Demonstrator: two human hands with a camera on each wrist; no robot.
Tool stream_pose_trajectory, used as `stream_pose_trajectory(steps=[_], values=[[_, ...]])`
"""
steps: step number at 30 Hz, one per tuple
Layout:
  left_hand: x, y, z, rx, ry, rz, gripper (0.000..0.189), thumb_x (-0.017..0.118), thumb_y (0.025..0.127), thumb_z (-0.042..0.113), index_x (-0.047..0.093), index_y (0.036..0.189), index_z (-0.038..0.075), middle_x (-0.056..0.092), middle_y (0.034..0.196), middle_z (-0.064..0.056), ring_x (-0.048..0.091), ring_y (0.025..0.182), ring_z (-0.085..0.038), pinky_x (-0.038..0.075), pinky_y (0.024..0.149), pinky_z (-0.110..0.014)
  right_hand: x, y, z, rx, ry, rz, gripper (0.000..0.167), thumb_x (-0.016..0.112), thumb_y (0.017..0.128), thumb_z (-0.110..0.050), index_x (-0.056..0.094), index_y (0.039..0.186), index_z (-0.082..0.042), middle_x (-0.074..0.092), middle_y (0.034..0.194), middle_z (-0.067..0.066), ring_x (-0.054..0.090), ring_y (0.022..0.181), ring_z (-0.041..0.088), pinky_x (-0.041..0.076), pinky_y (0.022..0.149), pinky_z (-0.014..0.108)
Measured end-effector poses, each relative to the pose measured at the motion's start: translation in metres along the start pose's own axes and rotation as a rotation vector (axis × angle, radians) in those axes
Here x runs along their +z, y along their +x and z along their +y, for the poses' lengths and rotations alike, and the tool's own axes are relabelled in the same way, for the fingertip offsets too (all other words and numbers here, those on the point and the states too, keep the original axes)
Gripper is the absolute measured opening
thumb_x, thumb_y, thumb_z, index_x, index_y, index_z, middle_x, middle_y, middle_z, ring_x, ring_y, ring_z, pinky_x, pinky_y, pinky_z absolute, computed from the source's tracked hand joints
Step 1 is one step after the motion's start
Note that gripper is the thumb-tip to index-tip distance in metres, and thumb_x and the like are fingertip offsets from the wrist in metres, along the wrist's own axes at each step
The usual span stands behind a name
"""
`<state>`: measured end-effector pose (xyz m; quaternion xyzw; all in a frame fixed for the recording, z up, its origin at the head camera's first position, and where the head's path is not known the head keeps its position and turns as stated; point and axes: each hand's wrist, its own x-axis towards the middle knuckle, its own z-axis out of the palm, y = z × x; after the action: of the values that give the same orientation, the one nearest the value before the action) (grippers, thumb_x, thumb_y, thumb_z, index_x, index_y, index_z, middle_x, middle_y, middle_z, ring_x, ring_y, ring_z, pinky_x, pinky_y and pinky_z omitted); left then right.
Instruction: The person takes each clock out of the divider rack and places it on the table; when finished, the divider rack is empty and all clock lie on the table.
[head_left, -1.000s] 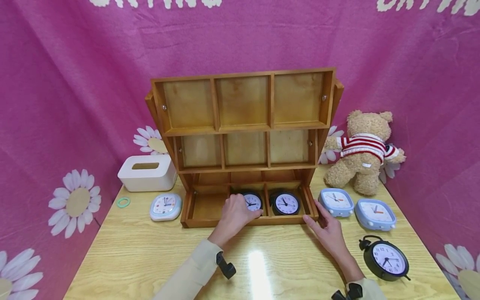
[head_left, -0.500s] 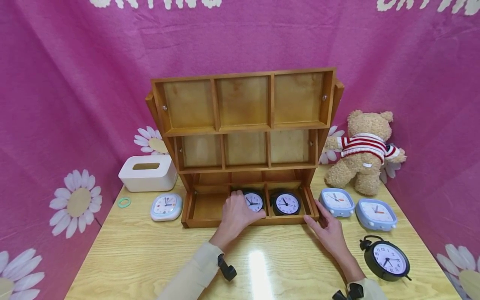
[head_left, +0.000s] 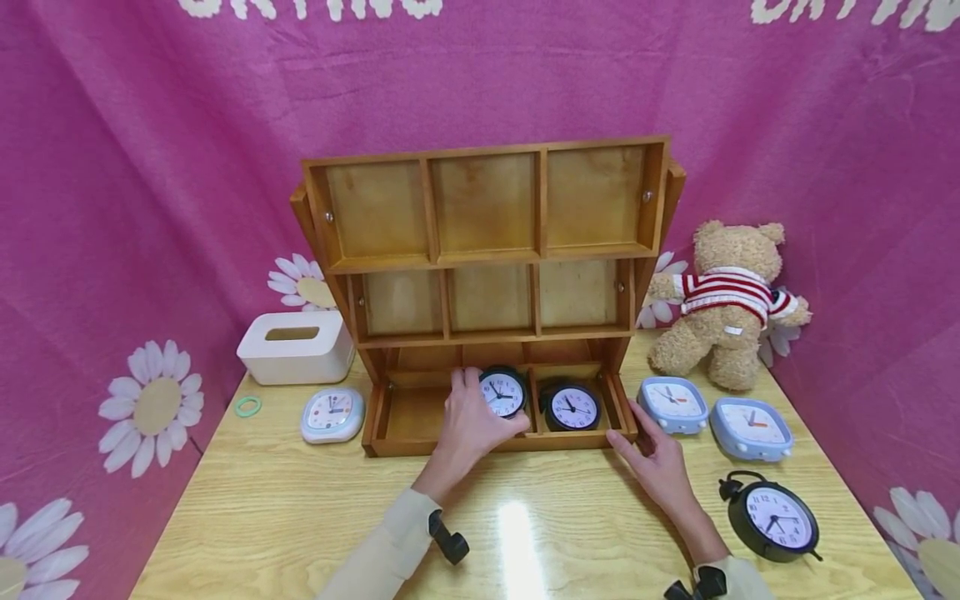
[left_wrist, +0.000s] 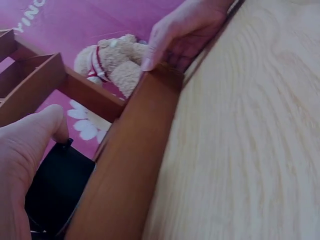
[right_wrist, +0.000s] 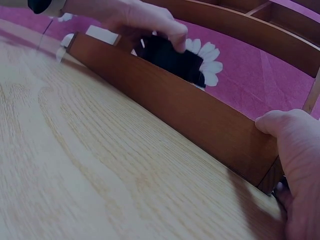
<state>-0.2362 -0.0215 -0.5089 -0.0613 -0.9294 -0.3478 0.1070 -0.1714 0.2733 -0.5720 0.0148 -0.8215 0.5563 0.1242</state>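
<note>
In the head view a three-tier wooden shelf [head_left: 570, 442] with square compartments stands mid-table. Over the middle compartment of its bottom tier, my left hand [head_left: 467, 427] grips a round black alarm clock [head_left: 502, 393], face up. The left wrist view shows the thumb on the black clock body [left_wrist: 60, 185], which rises above the front board [left_wrist: 132, 150]. A second black alarm clock [head_left: 572, 408] lies in the bottom right compartment. My right hand [head_left: 662, 473] holds the shelf's front right corner, its thumb on the front board [right_wrist: 200, 107] and its other fingers round the side.
Right of the shelf lie two blue clocks [head_left: 673, 404] [head_left: 752, 427] and another black alarm clock [head_left: 775, 518]. A teddy bear [head_left: 727, 304] sits behind them. On the left are a white-blue clock [head_left: 332, 413], a tissue box [head_left: 296, 358] and a green ring [head_left: 247, 406].
My left hand has lifted the black alarm clock a little, up and back within the middle compartment area. My right hand stays on the shelf corner.
</note>
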Motion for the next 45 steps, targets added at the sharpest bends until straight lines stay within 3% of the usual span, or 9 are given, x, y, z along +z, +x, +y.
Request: stream_pose_trajectory(steps=[8, 14, 22, 27, 39, 45], values=[[-0.026, -0.007, -0.005, 0.027, -0.139, 0.07, 0.084, 0.09, 0.066, 0.046, 0.053, 0.132, 0.009, 0.051, 0.119, -0.005, 0.061, 0.098, -0.028, 0.061, 0.078, -0.041, 0.001, 0.0, -0.001, -0.023, 0.024, 0.016, 0.068, 0.074, 0.098, -0.011, 0.042, 0.157, 0.003, 0.043, 0.156, 0.033, 0.046, 0.138, 0.044, 0.038, 0.097, 0.003], [-0.045, -0.021, -0.017, 0.048, -0.148, 0.128, 0.081, 0.09, 0.067, 0.048, 0.056, 0.13, 0.01, 0.053, 0.117, -0.004, 0.061, 0.1, -0.023, 0.06, 0.082, -0.04, 0.001, 0.0, -0.003, -0.025, 0.02, 0.008, 0.069, 0.074, 0.098, -0.01, 0.041, 0.157, 0.003, 0.043, 0.155, 0.034, 0.046, 0.138, 0.045, 0.038, 0.097, 0.003], [-0.069, -0.033, -0.038, 0.06, -0.133, 0.213, 0.081, 0.091, 0.065, 0.044, 0.058, 0.13, 0.008, 0.057, 0.118, -0.008, 0.06, 0.104, -0.026, 0.059, 0.086, -0.046, 0.001, 0.0, -0.001, 0.007, -0.011, 0.005, 0.07, 0.074, 0.099, -0.017, 0.041, 0.158, 0.002, 0.04, 0.159, 0.03, 0.043, 0.141, 0.043, 0.036, 0.097, 0.003], [-0.089, -0.037, -0.055, 0.07, -0.121, 0.287, 0.078, 0.093, 0.062, 0.038, 0.061, 0.125, 0.004, 0.06, 0.114, -0.012, 0.057, 0.106, -0.028, 0.055, 0.09, -0.048, 0.001, 0.001, 0.002, 0.02, -0.029, 0.0, 0.071, 0.073, 0.1, -0.021, 0.039, 0.159, 0.002, 0.039, 0.16, 0.029, 0.042, 0.142, 0.043, 0.036, 0.098, 0.003], [-0.137, -0.045, -0.106, -0.002, -0.093, 0.418, 0.074, 0.095, 0.058, 0.025, 0.065, 0.12, -0.002, 0.062, 0.112, -0.017, 0.058, 0.105, -0.032, 0.049, 0.088, -0.05, 0.0, -0.001, 0.001, 0.02, -0.06, 0.005, 0.07, 0.073, 0.1, -0.022, 0.041, 0.158, 0.001, 0.041, 0.16, 0.027, 0.041, 0.143, 0.043, 0.035, 0.098, 0.002], [-0.155, -0.049, -0.128, -0.007, -0.058, 0.484, 0.074, 0.095, 0.058, 0.023, 0.064, 0.119, -0.007, 0.063, 0.109, -0.022, 0.058, 0.102, -0.035, 0.049, 0.085, -0.051, 0.001, 0.0, 0.002, 0.013, -0.05, 0.003, 0.07, 0.073, 0.1, -0.021, 0.041, 0.158, 0.002, 0.041, 0.159, 0.028, 0.042, 0.143, 0.042, 0.035, 0.098, 0.002]])
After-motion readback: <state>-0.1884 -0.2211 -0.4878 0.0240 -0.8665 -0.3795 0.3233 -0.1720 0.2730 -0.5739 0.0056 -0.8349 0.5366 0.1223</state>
